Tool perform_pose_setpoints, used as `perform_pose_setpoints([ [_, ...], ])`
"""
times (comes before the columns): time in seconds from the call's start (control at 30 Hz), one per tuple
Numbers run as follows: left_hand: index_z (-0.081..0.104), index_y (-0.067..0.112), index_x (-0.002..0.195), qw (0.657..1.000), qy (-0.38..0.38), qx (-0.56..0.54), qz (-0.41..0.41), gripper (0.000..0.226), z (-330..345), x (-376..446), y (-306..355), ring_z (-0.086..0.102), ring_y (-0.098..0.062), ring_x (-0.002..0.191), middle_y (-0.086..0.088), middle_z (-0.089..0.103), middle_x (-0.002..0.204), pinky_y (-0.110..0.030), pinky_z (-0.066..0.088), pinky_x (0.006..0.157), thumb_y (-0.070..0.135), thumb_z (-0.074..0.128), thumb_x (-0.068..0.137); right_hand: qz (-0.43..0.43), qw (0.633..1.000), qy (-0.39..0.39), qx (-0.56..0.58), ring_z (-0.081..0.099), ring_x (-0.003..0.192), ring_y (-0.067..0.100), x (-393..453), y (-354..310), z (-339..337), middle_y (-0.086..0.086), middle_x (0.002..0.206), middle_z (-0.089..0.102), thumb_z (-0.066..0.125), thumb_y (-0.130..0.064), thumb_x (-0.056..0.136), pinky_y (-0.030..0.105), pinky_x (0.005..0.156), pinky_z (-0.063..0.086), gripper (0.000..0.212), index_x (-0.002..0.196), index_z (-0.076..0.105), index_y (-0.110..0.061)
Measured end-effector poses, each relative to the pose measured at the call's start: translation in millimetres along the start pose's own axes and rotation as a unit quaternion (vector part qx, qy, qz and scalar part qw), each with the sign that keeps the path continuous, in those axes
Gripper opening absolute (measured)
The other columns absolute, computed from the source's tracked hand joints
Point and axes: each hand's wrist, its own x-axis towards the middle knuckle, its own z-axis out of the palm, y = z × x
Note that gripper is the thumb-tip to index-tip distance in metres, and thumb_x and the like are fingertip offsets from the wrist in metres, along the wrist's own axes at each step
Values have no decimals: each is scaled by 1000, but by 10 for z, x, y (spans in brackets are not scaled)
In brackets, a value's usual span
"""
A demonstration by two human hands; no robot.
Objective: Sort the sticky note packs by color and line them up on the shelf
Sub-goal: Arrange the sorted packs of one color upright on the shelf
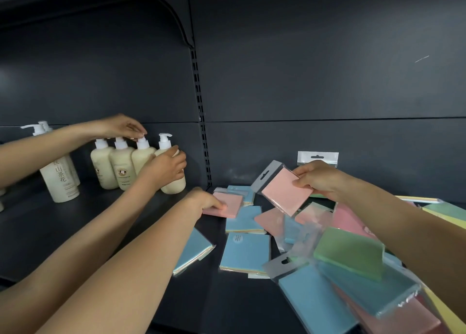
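Right hand point(318, 179) pinching a raised pink pack point(285, 191); left hand point(205, 202) fingers apparently flat on another pink pack point(225, 205) on the shelf point(206, 296).

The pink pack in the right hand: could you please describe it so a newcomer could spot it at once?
On the dark shelf, right of the slotted upright, lies a heap of packs. The pink pack is above it, tilted, gripped by the right hand: the only one off the shelf.

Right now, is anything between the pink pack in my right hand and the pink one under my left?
Nothing visible: the right hand holds its pink sticky note pack just above the flat pink pack the left hand touches.
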Motion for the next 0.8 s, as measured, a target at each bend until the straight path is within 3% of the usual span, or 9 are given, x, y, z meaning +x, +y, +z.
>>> perform_pose_setpoints([
  [0.07,46,4,114,1000,24,-9,-6,59,-54,-15,16,56,-26,105,-13,57,110,-34,47,87,5,81,67,-8,1000,8,1,60,70,15,-48,-11,-14,9,87,65,58,7,86,20,59,48,21,102,65,-4],
  [0.13,42,3,121,998,19,-58,-3,56,-60,-83,7,54,-25,100,-13,55,109,-33,47,82,-3,73,74,-12,1000,19,11,58,69,14,-123,-17,-44,8,88,64,60,7,84,19,58,46,23,103,66,-4],
  [0.3,42,-2,128,982,0,-186,9,41,-99,-341,72,55,-29,93,-14,52,85,-34,47,75,-8,51,88,-2,991,46,126,59,71,14,-435,-54,-192,7,86,64,60,11,83,20,64,48,23,102,65,-2],
  [0.47,47,-2,116,963,-13,-265,47,28,-71,-768,183,56,-34,103,-24,55,123,-39,47,77,-10,45,89,-8,982,87,166,61,70,17,-882,-87,-405,10,84,64,58,11,84,24,62,51,16,88,63,-4],
  [0.57,51,1,118,950,-47,-296,83,30,76,-1153,246,57,-34,105,-20,58,120,-41,47,84,-11,46,90,-16,972,99,215,60,70,20,-1192,-14,-590,15,85,63,57,12,84,32,72,55,17,81,60,-4],
  [0.63,50,-3,122,941,-69,-313,109,34,222,-1399,244,57,-33,103,-18,58,116,-41,47,85,-12,46,90,-21,965,120,233,58,63,19,-1467,67,-703,18,86,63,60,12,82,27,64,53,16,79,60,-4],
  [0.7,51,-1,120,935,-88,-321,125,32,378,-1648,215,58,-30,99,-20,58,123,-39,47,85,-12,48,90,-17,958,142,248,57,61,19,-1763,170,-793,19,87,62,62,11,81,30,66,50,16,78,62,-5],
  [0.8,49,-4,122,925,-111,-339,132,33,665,-2038,124,59,-29,100,-19,58,124,-38,48,85,-10,49,90,-16,952,158,263,57,48,9,-2304,343,-955,10,75,66,61,9,83,23,60,49,13,89,64,-3],
])
